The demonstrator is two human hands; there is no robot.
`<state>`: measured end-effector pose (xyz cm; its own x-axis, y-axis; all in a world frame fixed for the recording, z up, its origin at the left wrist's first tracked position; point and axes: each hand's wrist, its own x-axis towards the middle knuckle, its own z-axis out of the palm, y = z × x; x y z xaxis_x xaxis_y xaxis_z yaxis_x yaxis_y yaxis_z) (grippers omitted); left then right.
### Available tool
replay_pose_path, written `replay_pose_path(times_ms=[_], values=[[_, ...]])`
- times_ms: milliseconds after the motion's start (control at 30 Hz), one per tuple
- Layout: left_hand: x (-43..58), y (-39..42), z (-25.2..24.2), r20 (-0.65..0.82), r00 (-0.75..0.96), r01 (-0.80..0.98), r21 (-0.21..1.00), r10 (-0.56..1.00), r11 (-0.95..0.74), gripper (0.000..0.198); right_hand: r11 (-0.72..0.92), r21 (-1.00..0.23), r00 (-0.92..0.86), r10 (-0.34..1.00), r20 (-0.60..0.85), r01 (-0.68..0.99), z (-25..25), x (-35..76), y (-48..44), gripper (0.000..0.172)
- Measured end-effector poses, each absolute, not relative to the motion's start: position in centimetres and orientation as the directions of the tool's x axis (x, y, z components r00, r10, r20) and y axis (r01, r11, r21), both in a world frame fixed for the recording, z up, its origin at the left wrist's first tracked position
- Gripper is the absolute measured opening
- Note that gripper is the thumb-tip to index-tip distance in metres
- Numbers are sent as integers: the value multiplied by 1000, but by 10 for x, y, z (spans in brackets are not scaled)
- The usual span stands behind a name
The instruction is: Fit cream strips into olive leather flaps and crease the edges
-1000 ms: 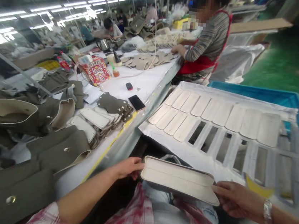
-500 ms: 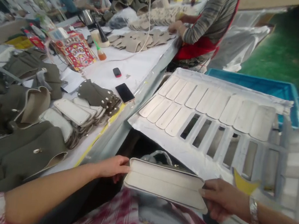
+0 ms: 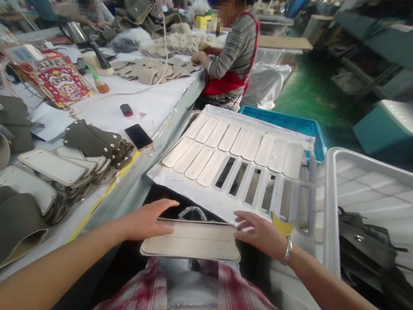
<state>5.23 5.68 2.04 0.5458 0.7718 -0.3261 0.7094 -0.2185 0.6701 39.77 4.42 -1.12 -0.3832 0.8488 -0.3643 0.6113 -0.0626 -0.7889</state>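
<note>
A cream rectangular panel point(image 3: 193, 240) with rounded corners and a dark edge lies across my lap, a lengthwise line along it. My left hand point(image 3: 152, 221) is at its left end, thumb stretched over the panel and fingers apart beyond its far edge. At the right end, my right hand point(image 3: 257, 233) has its fingers spread, the tips close to the panel's corner; whether they touch it I cannot tell. A clear, curved strap-like loop point(image 3: 192, 213) shows just behind the panel. Beyond it, a white tray-like frame point(image 3: 184, 185) carries rows of cream rounded strips point(image 3: 210, 165).
On the left table lie grey bag parts point(image 3: 0, 231), stacked white panels point(image 3: 52, 165) and a phone point(image 3: 139, 136). A white bin point(image 3: 330, 214) with dark bags stands right. A blue crate point(image 3: 285, 119) and a seated co-worker point(image 3: 229, 53) are further off.
My view has swung right. Both hands, which gripped the panel's ends, have loosened with fingers spread. The panel now lies flatter and more level on my lap.
</note>
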Motion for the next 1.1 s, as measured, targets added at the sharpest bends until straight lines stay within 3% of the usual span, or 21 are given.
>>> replay_pose_path(times_ms=[100,200,367,500,667,767,900,1100], values=[[105,64,20,-244,727,598,684,642,-418,47,295,-688,-500,859,-114,663,-8,390,43,37],[141,70,13,-234,796,542,685,558,-486,33,527,-505,-630,775,-45,684,-10,381,43,28],[150,65,4,-191,809,542,610,556,-578,29,648,-326,-701,710,-69,688,-13,377,39,34],[149,51,-2,-179,837,541,420,518,-729,30,731,-283,-776,624,-91,620,-8,378,33,29],[155,39,-6,-147,894,442,128,424,-888,41,672,-317,-737,654,-172,670,6,375,42,35],[159,36,-5,-155,890,439,42,429,-897,36,583,-381,-690,668,-278,718,14,370,57,34],[160,37,-4,-160,884,452,45,440,-891,36,490,-561,-719,619,-316,667,15,365,74,26],[156,46,-9,-156,877,478,193,454,-857,36,255,-761,-696,635,-334,597,-3,370,81,28]])
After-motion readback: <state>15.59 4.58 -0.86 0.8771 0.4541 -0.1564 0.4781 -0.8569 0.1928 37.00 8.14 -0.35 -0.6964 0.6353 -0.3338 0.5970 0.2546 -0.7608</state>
